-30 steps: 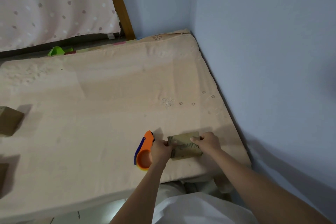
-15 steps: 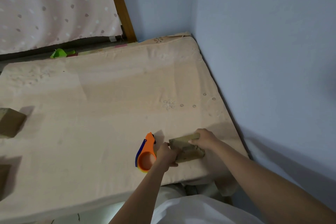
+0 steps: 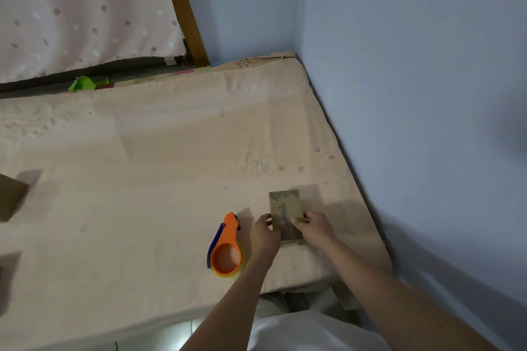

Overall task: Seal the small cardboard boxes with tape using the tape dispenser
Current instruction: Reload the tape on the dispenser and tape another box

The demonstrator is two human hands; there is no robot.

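Observation:
A small brown cardboard box (image 3: 285,208) lies on the beige mattress (image 3: 142,179) near its front right corner, its long side pointing away from me. My left hand (image 3: 263,236) grips the box's near left edge, and my right hand (image 3: 313,228) grips its near right edge with the thumb on top. An orange and blue tape dispenser (image 3: 226,248) with a clear tape roll lies flat just left of my left hand, untouched.
Another cardboard box (image 3: 11,196) sits at the mattress's left edge, with a darker shape (image 3: 7,279) below it. A blue wall (image 3: 413,94) runs along the right side. A green scrap (image 3: 84,83) lies behind the mattress under a dotted curtain (image 3: 79,8).
The box was turned from lying crosswise to pointing lengthwise away from me. Both hands shifted to its near end. The tape dispenser stayed in place.

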